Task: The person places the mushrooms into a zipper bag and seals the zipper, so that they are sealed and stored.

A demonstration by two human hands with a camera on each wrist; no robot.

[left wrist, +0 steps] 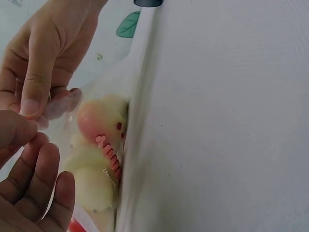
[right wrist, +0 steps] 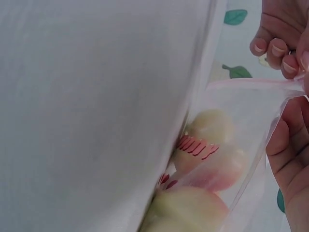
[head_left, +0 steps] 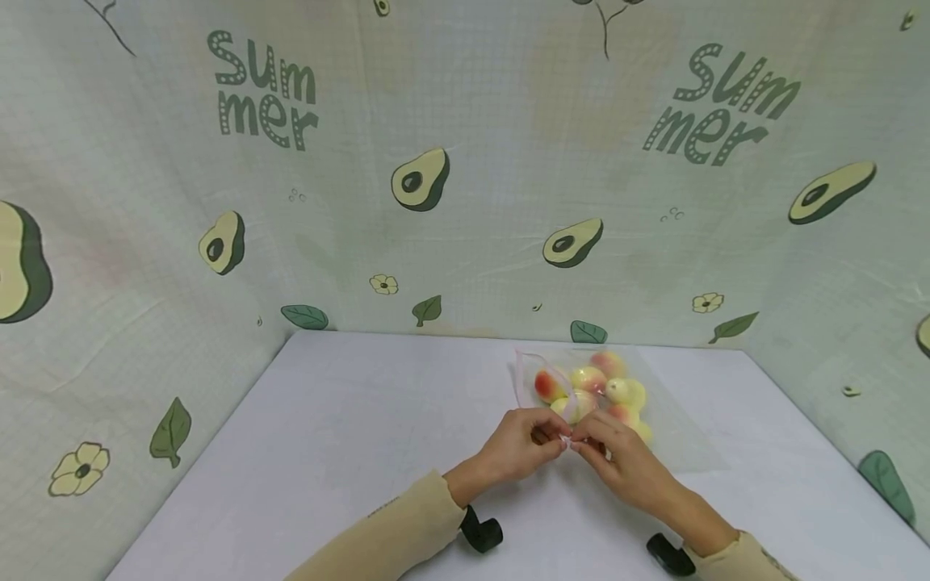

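A clear zip bag [head_left: 683, 444] with a pink zip strip [head_left: 519, 378] along its mouth lies on the table, several yellow-and-red peaches [head_left: 626, 392] inside it. At the near corner of the mouth, my left hand [head_left: 514, 446] pinches the strip's end between thumb and fingertips. Close against it, my right hand [head_left: 630, 468] pinches the same end from the other side. In the right wrist view the pink strip [right wrist: 251, 83] runs up to the meeting fingertips. Red lettering [right wrist: 198, 146] shows on the bag's film. The fingertips hide the exact corner.
The white table [head_left: 349, 420] extends to the left of the bag. A cloth [head_left: 487, 161] printed with avocados and leaves hangs behind and at both sides. Black wrist-worn devices [head_left: 483, 531] sit at both sleeves, just above the table.
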